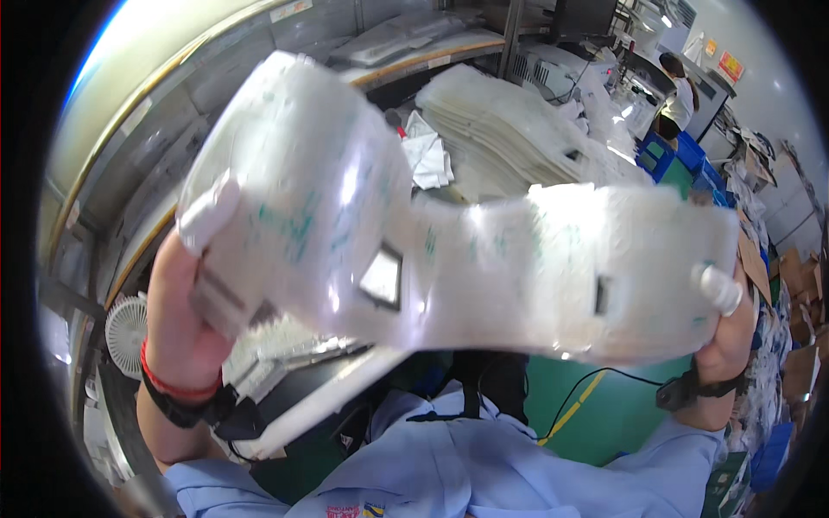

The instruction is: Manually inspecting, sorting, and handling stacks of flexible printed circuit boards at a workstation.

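Gripping the curved translucent sheet (484, 276) at opposite ends with left hand (180, 285) and right hand (730, 321), holding it up in mid-air nearer than the stacked sheets (509, 129), apparently done with lifting but not yet with setting down.

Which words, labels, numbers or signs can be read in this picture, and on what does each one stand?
Translucent plastic piece in both hands: green printing, too blurred to read.
Light blue shirt: small red lettering beside a yellow and blue mark; I do not copy its words.
White label at the picture's top edge: too small to read.
Red and yellow sign on the far wall: too small to read.
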Demonstrator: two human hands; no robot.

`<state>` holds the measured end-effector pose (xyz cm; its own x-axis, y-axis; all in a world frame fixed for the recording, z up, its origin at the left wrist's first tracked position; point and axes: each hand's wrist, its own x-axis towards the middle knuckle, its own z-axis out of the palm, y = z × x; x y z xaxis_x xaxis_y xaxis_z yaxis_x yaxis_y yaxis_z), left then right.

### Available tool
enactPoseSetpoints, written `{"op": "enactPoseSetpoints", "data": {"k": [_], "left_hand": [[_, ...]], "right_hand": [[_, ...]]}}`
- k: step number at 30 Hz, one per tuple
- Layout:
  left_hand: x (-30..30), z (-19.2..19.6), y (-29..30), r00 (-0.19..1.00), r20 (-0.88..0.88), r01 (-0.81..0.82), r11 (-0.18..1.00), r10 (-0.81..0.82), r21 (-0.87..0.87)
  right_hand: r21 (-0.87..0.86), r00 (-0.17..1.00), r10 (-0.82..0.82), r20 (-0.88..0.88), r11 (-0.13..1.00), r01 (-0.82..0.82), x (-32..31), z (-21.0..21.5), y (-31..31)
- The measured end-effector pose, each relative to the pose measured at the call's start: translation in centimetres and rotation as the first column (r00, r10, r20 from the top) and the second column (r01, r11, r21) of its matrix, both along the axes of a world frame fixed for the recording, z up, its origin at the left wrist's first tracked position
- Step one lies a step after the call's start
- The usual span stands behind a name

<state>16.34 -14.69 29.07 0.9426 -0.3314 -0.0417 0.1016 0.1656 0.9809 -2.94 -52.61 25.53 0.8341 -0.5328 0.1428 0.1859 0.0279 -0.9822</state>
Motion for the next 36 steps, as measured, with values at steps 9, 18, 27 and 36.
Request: {"op": "enactPoseSetpoints", "data": {"k": [9,18,27,36], "left_hand": [[6.9,2.7,-6.3,0.983,-0.184,-0.022,1.0,0.022,0.002],[12.4,7.5,-22.1,0.916,-0.389,0.094,0.995,-0.099,-0.032],[19.1,6.7,-39.8,0.874,-0.452,0.185,0.982,-0.177,-0.025],[33.3,1.2,-47.7,0.889,-0.389,0.276,0.961,-0.243,0.032]], "right_hand": [[0.172,0.991,-0.002,-0.135,0.985,0.026,6.4,1.5,-4.1],[0.354,0.968,0.016,-0.252,0.932,0.077,9.2,9.5,-17.4],[0.425,0.956,-0.061,-0.287,0.886,0.184,9.4,9.6,-30.3],[0.534,0.965,-0.159,-0.209,0.808,0.249,17.9,1.0,-31.6]]}}
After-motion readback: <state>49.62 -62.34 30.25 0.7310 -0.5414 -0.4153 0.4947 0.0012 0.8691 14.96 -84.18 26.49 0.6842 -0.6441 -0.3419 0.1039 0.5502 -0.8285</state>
